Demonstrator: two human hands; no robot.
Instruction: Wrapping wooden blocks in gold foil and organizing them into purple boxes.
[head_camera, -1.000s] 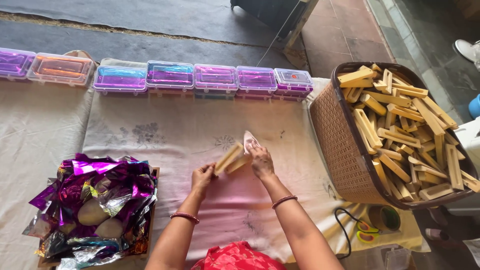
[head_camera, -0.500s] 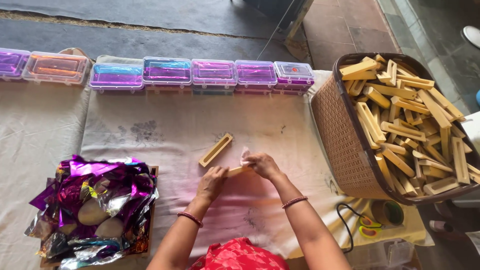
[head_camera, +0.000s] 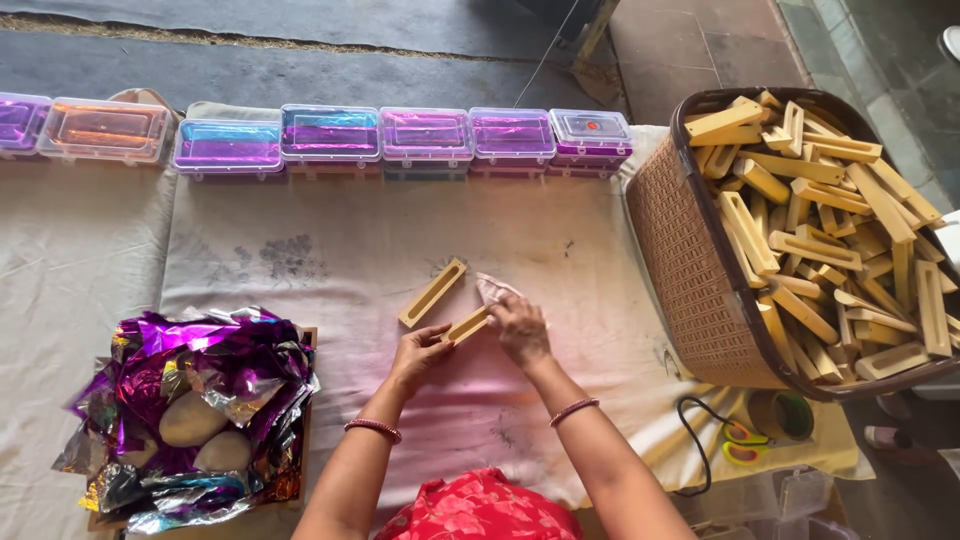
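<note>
L hand (head_camera: 418, 352) + R hand (head_camera: 520, 328) both grip a slotted wood piece (head_camera: 467, 325) over the cloth; R also pinches a rag (head_camera: 492, 289). One similar piece (head_camera: 432, 293) lies just beside. Basket (head_camera: 690, 270) at right is piled w/ many more, so prob. most left.

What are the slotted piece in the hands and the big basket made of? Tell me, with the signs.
Slotted pale tan rectangular piece, held between left hand and right hand: probably unfinished wood, matte, even colour, squared edges. Brown oval basket: likely moulded plastic, with a regular lattice wall and smooth dark rim; woven cane can't be ruled out.
</note>
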